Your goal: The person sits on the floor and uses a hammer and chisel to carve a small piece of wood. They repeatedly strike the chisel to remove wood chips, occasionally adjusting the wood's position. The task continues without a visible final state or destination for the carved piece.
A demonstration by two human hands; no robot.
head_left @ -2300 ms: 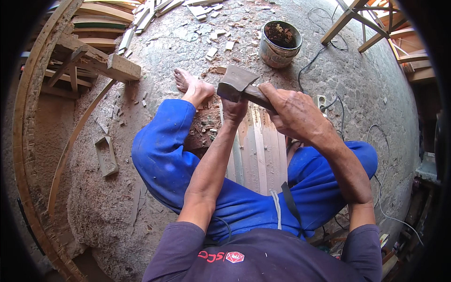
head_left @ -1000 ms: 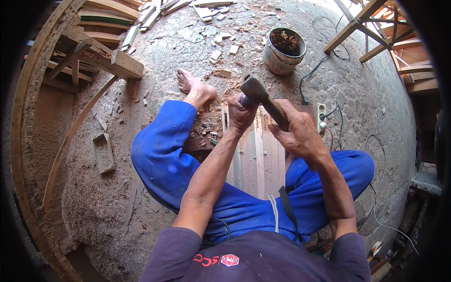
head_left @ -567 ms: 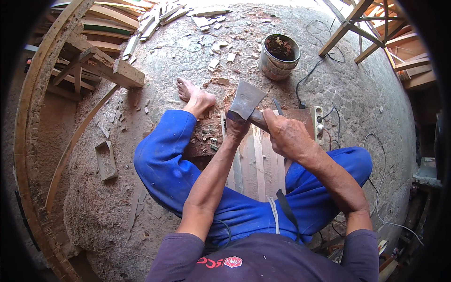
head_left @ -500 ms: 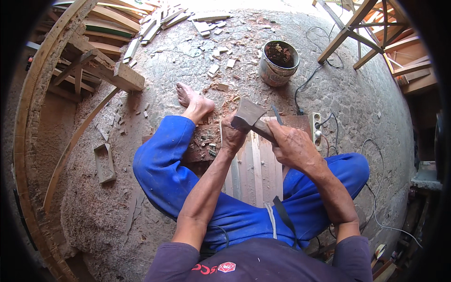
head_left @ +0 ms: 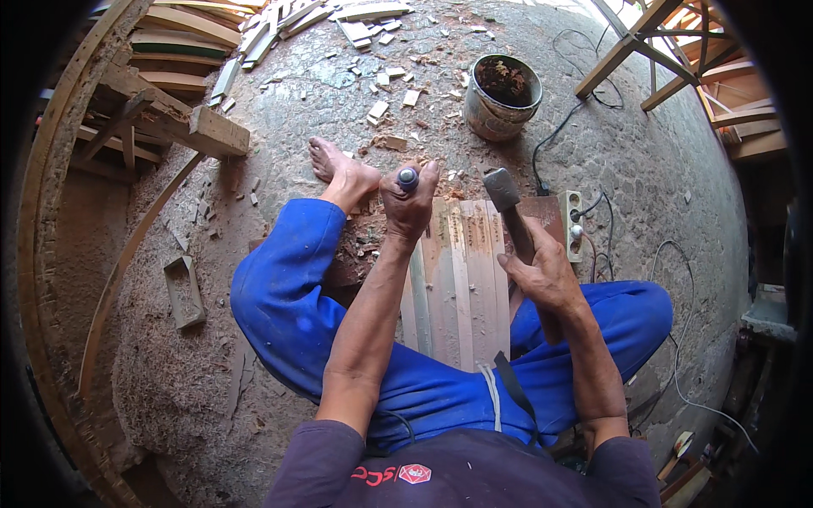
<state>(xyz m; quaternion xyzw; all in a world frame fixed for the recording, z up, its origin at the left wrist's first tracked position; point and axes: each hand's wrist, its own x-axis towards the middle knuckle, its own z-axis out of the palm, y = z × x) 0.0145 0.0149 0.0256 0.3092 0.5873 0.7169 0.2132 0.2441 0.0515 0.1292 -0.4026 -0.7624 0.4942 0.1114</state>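
Note:
My left hand [head_left: 410, 203] is wrapped round an upright chisel-like tool's handle [head_left: 407, 178], seen end-on with its dark bluish grip and round metal cap; the blade is hidden below the fist. My right hand [head_left: 546, 273] grips the wooden shaft of a hatchet [head_left: 501, 188]. Its blunt, squarish metal back faces up, apart from the handle in my left hand. Between my legs lie several pale wooden strips [head_left: 461, 292] side by side, with dark marks and chips near their far ends. My left fist is beside those far ends.
A bucket [head_left: 501, 102] of shavings stands ahead, near a power strip [head_left: 573, 224] with cables. Wood offcuts [head_left: 364, 30] and chips litter the floor. A small open box [head_left: 184, 292] lies at left, near a curved timber frame [head_left: 51, 212]. Wooden trestle legs [head_left: 631, 42] stand far right.
The hatchet has moved right, away from above my left fist, and its head has turned. The chisel-like tool's capped handle end now shows. My left hand has shifted slightly forward.

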